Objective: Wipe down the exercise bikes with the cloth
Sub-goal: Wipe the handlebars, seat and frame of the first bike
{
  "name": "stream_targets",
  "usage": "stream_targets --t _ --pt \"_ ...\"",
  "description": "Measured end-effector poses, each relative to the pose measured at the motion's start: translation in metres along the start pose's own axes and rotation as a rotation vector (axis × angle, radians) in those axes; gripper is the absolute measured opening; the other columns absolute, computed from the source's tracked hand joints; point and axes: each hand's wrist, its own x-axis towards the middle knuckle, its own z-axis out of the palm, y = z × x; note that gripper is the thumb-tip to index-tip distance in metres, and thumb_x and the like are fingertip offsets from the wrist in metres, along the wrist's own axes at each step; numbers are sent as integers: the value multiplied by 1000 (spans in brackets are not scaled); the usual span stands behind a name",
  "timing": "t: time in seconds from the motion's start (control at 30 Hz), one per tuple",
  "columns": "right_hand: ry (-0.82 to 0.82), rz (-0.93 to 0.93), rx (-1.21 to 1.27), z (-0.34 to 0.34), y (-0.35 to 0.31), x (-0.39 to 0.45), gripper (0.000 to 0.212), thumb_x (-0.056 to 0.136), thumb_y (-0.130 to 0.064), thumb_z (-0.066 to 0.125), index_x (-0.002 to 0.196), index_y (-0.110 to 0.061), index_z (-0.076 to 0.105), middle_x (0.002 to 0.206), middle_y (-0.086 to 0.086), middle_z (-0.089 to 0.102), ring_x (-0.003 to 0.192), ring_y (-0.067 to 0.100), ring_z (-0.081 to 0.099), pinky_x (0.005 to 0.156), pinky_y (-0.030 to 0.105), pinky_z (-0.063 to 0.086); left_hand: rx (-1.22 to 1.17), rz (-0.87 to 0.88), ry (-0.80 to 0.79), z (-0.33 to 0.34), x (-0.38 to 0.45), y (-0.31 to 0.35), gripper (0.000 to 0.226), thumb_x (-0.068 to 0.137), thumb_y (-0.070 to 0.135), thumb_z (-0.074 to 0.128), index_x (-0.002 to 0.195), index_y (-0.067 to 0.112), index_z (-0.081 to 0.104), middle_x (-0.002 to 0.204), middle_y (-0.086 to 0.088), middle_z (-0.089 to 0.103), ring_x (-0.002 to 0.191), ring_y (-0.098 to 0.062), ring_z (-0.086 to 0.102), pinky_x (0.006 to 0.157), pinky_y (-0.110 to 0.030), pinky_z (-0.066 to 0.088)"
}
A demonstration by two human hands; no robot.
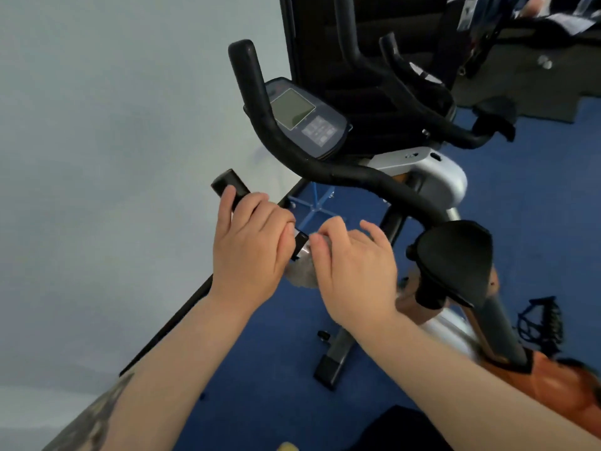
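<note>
A crumpled pale grey cloth sits bunched against the lower section of the near black foam-covered handlebar of a silver and orange exercise bike, mostly hidden beneath the right hand, whose curled fingers press down on and gather the fabric. The left hand is wrapped around the short black end grip of the same bar, just beside the cloth, with its knuckles nearly meeting the right fingertips. Above the hands the bar curves up past a dark console with a greenish blank screen and a pad of buttons; to the right stands the black padded saddle, near the right wrist, and below it a black caged pedal. A blue floor lies under the bike, a pale wall fills the left side, and a second dark bike frame stands behind. The step in hand appears to be wiping the grip section. Risks, as judged: because little cloth shows beyond the fingers, it may slip out and drop to the floor as the hand slides; the crowded hands may block each other, leaving the stretch under the left palm unwiped; a wide stroke could press console buttons
</note>
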Motion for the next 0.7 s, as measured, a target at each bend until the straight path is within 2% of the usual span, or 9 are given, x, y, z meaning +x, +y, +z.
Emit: stream_targets --t 0.13,0.2,0.23,0.33,0.37,0.47,0.53,0.63,0.7 --pt "-7 -118 20 -3 14 2 34 101 -29 34 90 -13 61 58 -4 54 57 22 53 87 39 44 117 52 35 1 22 -5 39 96 20 42 64 14 62 65 4 64 80 -23 60 101 -37 21" --pt "21 -158 75 -7 30 0 32 100 -26 39 88 -12 64 62 -3 56 61 22 53 84 38 43 97 88 95 5 25 -7 40 93 17 44 57 13 60 57 4 61 70 -24 58 96 -37 25" --pt "53 -120 119 -7 29 -3 32 99 -25 40 85 -11 66 64 -3 57 63 22 53 83 37 43 84 101 125 7 25 -8 40 92 17 44 55 13 59 55 4 59 68 -23 58 96 -36 26" --pt "124 120 70 4 -1 -4 36 98 -27 38 77 -16 65 61 -5 58 62 20 53 82 34 40 64 98 190 13 23 -10 41 92 15 44 53 13 55 52 4 56 64 -23 55 97 -36 26" --pt "122 148 23 7 -8 -3 37 98 -29 36 76 -18 64 60 -6 58 60 19 52 81 34 40 54 86 198 15 23 -10 41 92 14 44 52 13 54 52 4 55 64 -23 54 98 -36 27" --pt "30 11 56 1 9 -2 41 100 -33 34 78 -16 64 62 -4 58 61 20 53 74 37 41 6 53 220 18 20 -6 39 91 12 46 53 12 53 52 4 54 65 -23 53 105 -34 24" --pt "47 -45 144 -4 27 -6 41 99 -29 38 75 -10 65 65 0 59 66 22 55 75 38 42 -31 63 231 21 17 -7 38 92 12 47 54 12 54 54 4 54 65 -24 52 108 -33 22" --pt "220 148 127 8 -3 -7 38 96 -24 42 67 -12 64 62 -3 58 63 20 53 79 35 42 -43 100 259 24 16 -12 40 95 15 44 56 13 55 56 4 54 66 -24 52 108 -33 22" --pt "262 202 55 16 -16 -2 38 96 -27 41 66 -15 61 59 -5 56 61 19 52 82 34 42 -44 128 273 26 17 -14 45 98 18 39 57 14 56 57 5 56 67 -24 52 107 -34 22"
